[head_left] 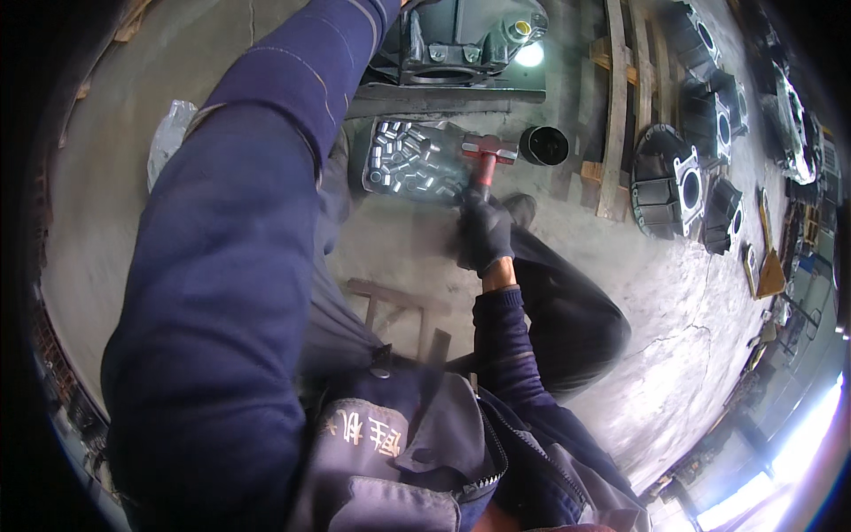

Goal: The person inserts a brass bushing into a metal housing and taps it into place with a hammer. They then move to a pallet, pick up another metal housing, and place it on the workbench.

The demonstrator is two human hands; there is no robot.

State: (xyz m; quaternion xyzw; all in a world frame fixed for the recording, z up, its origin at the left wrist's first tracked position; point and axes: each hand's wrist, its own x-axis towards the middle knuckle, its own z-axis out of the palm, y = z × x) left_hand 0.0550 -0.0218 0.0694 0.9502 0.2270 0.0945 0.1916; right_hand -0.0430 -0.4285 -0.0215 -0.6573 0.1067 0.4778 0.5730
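Note:
My right hand (484,232), in a dark glove, is closed round the red handle of a hammer (490,149). The hammer's head lies level with the right edge of a tray of short silver metal sleeves (403,160). My left arm (222,257) stretches forward past the upper edge, and its hand is out of view. Beyond the tray, near that arm's far end, stands a large dark metal housing (443,75) on a flat base. A yellow-rimmed round opening (522,29) shows at the housing's right side, beside a bright light spot.
Right of the hammer stands an open black can (543,145). Farther right are a wooden pallet (615,106) and several dark flanged castings (671,182) on the concrete floor. Crumpled clear plastic (168,137) lies at left. A low metal frame (390,293) is between my legs.

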